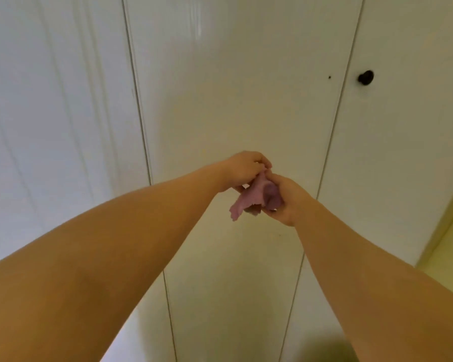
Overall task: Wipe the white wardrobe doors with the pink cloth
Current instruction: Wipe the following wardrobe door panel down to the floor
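A small crumpled pink cloth (251,198) hangs between both my hands in front of the middle white wardrobe door (233,87). My left hand (242,169) pinches its upper edge with curled fingers. My right hand (285,198) grips the bunched right part of the cloth, which shows darker there. A loose corner of the cloth dangles down to the left. Both arms stretch forward, and the cloth is held just off the door surface.
A second white door (403,139) on the right carries a round black knob (365,77). A small dark spot (329,77) marks the middle door near its right edge. A panelled white door (50,113) stands at the left. A yellowish wall (447,244) shows at the far right.
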The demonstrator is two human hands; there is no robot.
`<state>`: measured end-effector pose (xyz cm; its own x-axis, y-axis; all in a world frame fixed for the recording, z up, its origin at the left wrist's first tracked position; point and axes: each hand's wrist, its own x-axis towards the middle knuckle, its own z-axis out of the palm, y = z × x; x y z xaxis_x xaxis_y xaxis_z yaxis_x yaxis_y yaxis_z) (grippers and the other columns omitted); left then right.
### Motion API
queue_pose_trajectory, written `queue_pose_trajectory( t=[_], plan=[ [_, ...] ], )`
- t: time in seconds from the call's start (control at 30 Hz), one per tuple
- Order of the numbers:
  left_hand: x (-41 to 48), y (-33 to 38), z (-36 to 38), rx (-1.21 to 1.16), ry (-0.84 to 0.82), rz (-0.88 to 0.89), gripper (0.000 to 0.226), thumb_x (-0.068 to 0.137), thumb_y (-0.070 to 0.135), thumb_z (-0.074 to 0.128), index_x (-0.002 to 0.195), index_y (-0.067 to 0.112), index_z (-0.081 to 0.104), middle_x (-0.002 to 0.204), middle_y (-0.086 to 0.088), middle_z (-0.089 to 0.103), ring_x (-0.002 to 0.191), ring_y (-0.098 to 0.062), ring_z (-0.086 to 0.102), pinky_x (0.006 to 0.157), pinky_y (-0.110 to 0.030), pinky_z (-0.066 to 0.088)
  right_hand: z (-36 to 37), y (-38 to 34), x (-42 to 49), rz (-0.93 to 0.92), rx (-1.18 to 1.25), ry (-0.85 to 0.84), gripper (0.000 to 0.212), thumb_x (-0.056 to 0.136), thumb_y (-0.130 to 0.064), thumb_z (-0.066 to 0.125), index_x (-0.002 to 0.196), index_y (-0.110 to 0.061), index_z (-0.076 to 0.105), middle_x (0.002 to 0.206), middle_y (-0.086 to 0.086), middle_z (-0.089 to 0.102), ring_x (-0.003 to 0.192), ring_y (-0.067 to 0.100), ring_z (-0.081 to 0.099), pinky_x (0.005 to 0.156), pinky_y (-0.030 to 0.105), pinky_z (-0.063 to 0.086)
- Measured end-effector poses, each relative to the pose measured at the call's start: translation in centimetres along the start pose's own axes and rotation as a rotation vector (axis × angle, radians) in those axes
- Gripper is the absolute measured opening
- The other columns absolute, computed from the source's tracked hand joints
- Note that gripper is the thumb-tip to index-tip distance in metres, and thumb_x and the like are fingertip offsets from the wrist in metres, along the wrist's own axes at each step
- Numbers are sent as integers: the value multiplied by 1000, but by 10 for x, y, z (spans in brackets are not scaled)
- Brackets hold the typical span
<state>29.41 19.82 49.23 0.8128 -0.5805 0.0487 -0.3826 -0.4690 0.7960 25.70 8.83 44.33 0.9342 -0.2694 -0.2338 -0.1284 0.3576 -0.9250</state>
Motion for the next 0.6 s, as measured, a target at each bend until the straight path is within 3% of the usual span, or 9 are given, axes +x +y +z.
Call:
queue_pose_trajectory(
  t=[0.1,0.23,0.33,0.47,0.6],
  plan=[
    [-18,38,-46,32,238,86,23,97,10,42,115,16,55,106,-9,65,91,-23,65,73,-34,57,35,-52,-28,-188,-49,-110,24,95,-25,50,115,-18,60,106,6,65,91,20,59,65,29,46],
    [-36,66,-96,93,574,112,32,96,19,48,128,18,52,123,-9,58,105,-26,58,88,-37,52,83,-97,-54,-377,-60,-232,30,95,-16,48,123,-20,59,105,8,66,84,20,60,63,29,48],
    [-54,83,-132,-79,513,75,37,98,27,49,131,11,51,127,-9,58,111,-26,56,92,-37,50,115,-125,-68,-467,-59,-312,32,95,-15,49,126,-18,57,105,8,66,88,20,63,65,30,51],
    [-86,89,-173,-246,439,154,15,98,17,50,101,9,62,103,-12,67,92,-23,65,76,-30,56,158,-148,-79,-542,-164,-388,39,90,-10,55,128,-18,52,112,12,65,98,28,64,80,41,55],
    [-103,83,-215,-198,577,164,17,100,14,42,98,7,58,108,-15,65,102,-29,63,90,-39,53,192,-162,-88,-653,-230,-315,14,85,-6,62,98,-11,62,96,11,66,85,24,64,64,31,52]
  ],
)
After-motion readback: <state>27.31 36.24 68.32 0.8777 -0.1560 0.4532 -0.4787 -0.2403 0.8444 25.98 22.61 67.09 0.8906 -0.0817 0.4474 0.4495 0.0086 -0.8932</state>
